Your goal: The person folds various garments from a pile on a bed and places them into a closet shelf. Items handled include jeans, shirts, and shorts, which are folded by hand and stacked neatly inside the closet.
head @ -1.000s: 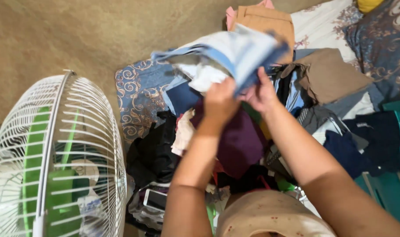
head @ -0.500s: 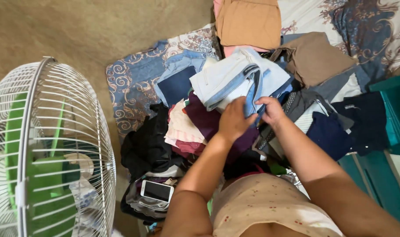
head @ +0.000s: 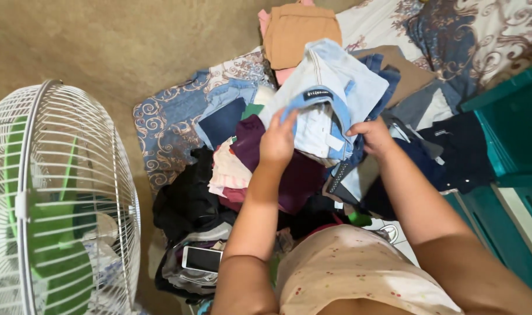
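I see the fan (head: 56, 204) filling the lower left of the frame. The heap of clothes (head: 289, 175) sits at centre, on the patterned bedsheet (head: 167, 122). The jeans (head: 330, 93) lie on top of the heap, upper centre, with a folded garment (head: 298, 32) behind them. A phone (head: 202, 258) rests at the heap's lower left edge. A cabinet (head: 511, 175) stands at right.

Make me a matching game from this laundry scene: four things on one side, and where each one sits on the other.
Things:
1. jeans
2. fan
3. phone
4. tan garment

Places:
A. far left, beside the pile
B. top of the pile, past the jeans
C. in both hands
D. low in the pile, on dark cloth

Pairs: 1-C, 2-A, 3-D, 4-B
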